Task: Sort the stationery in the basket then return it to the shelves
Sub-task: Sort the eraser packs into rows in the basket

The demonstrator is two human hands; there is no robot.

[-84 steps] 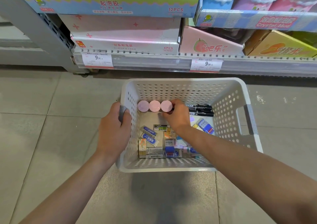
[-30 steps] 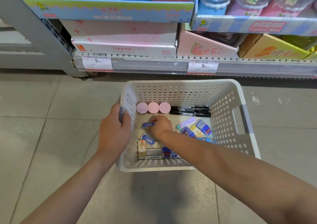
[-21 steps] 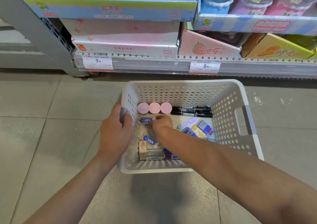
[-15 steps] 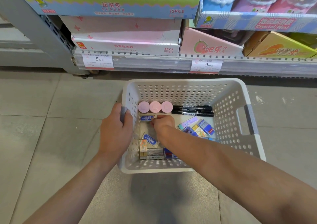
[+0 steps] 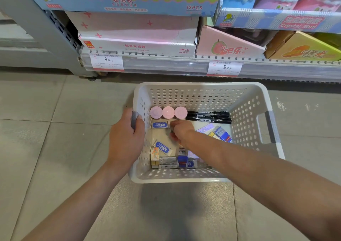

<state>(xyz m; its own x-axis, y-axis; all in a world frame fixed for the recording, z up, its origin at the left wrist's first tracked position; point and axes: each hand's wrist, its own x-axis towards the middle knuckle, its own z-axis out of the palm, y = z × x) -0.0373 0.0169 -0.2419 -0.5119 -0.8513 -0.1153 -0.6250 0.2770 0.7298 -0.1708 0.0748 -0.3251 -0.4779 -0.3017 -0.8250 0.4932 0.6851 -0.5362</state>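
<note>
Left hand [image 5: 125,139] grips basket [image 5: 203,94] handle | right hand [image 5: 181,131] touches eraser [image 5: 160,125]

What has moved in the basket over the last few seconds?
The right hand left the pink round-capped tubes, carried a white eraser with a blue label from the loose pile to just below them, and its fingers touch its end. The left hand keeps gripping the white perforated plastic basket; the black markers stayed.
</note>
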